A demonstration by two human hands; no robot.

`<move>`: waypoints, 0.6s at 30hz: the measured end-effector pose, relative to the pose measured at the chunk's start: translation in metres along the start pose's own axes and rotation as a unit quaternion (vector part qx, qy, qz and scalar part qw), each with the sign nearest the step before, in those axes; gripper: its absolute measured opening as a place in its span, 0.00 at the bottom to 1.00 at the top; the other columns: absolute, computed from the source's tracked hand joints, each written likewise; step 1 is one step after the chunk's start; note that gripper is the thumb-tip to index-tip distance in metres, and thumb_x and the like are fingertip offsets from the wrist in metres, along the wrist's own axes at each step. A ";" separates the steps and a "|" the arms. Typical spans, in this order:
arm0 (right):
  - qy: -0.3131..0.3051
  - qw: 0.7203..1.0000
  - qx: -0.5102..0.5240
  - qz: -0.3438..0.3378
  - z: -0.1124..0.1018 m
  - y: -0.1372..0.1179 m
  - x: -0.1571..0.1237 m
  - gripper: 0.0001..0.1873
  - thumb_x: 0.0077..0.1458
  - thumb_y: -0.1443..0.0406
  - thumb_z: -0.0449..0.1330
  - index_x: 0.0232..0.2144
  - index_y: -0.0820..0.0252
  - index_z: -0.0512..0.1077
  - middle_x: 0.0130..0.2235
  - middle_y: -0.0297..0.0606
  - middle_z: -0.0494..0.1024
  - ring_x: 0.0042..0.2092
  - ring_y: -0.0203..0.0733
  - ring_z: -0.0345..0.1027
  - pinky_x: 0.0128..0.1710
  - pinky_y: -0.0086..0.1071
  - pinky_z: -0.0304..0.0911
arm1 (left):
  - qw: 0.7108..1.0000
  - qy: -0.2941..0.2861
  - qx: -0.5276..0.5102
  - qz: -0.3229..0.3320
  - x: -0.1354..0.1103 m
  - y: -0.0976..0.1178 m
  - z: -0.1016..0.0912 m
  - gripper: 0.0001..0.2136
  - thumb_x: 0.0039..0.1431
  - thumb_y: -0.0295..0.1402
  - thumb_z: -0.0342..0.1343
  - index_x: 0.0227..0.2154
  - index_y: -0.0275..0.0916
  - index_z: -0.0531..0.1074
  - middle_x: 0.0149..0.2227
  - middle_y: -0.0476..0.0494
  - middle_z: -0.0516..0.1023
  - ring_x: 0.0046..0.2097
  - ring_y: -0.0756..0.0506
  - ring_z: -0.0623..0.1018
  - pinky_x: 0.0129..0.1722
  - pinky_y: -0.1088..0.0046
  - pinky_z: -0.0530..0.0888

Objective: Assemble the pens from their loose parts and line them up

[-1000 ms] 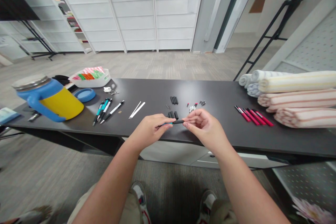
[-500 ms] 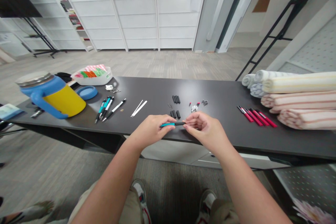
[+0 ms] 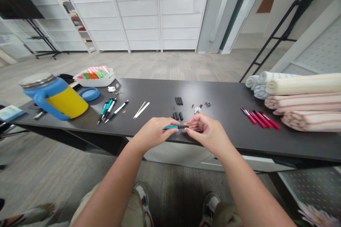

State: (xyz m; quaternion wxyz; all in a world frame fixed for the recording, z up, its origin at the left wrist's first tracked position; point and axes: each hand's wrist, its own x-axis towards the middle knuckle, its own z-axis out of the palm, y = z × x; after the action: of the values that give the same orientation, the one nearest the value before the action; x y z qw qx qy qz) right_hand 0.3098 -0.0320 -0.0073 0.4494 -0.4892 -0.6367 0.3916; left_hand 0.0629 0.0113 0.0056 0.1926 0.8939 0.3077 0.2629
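Note:
A teal pen with a black grip (image 3: 172, 127) lies level between my hands, just above the table's front edge. My left hand (image 3: 153, 132) pinches its teal barrel between thumb and fingers. At the other end, the fingertips of my right hand (image 3: 206, 127) close round the dark tip; any small part there is too fine to make out. Behind the hands are black rubber grips (image 3: 179, 101) in a row, more black grips (image 3: 178, 116), tiny springs (image 3: 173, 107), small silvery tips (image 3: 197, 109), and little red-ended pieces (image 3: 201, 105).
To the left are several pens (image 3: 107, 109), thin white sticks (image 3: 141, 110), a blue-yellow jug (image 3: 57, 95), its blue lid (image 3: 90, 94) and a white basket (image 3: 110, 78). To the right are red pen parts (image 3: 261, 118) and rolled towels (image 3: 306, 99) on the dark table (image 3: 226, 95).
My right fingertips have shifted slightly left along the pen's dark end. The left hand keeps its hold, and the things on the table stay in place.

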 end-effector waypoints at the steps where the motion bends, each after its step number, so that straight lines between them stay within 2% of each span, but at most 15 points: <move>1: -0.002 1.000 0.000 0.001 0.000 -0.001 0.000 0.11 0.55 0.60 0.71 0.39 0.55 0.75 0.39 0.37 0.86 0.37 0.41 0.81 0.41 0.35 0.78 | 1.000 0.000 0.001 0.002 0.000 0.000 0.000 0.09 0.70 0.33 0.60 0.51 0.42 0.79 0.49 0.46 0.87 0.49 0.45 0.85 0.52 0.71 0.77; 12: -0.008 1.000 -0.022 0.012 0.000 -0.004 0.000 0.11 0.56 0.59 0.71 0.36 0.56 0.74 0.37 0.36 0.85 0.35 0.38 0.78 0.37 0.31 0.73 | 1.000 -0.013 0.016 0.009 0.000 0.000 0.004 0.10 0.72 0.33 0.57 0.52 0.43 0.79 0.51 0.46 0.86 0.51 0.44 0.85 0.53 0.71 0.76; 18: -0.016 0.999 -0.036 0.012 0.001 -0.006 -0.001 0.11 0.56 0.59 0.70 0.35 0.56 0.74 0.36 0.36 0.85 0.35 0.39 0.78 0.36 0.32 0.72 | 0.999 -0.011 0.033 0.017 0.000 -0.003 0.008 0.10 0.73 0.36 0.57 0.51 0.43 0.79 0.49 0.46 0.86 0.49 0.44 0.85 0.50 0.71 0.76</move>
State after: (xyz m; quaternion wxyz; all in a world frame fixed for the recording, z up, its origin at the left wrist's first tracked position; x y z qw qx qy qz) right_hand 0.3077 -0.0339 -0.0023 0.4167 -0.5063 -0.6516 0.3814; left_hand 0.0661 0.0119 -0.0016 0.1622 0.9074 0.2991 0.2465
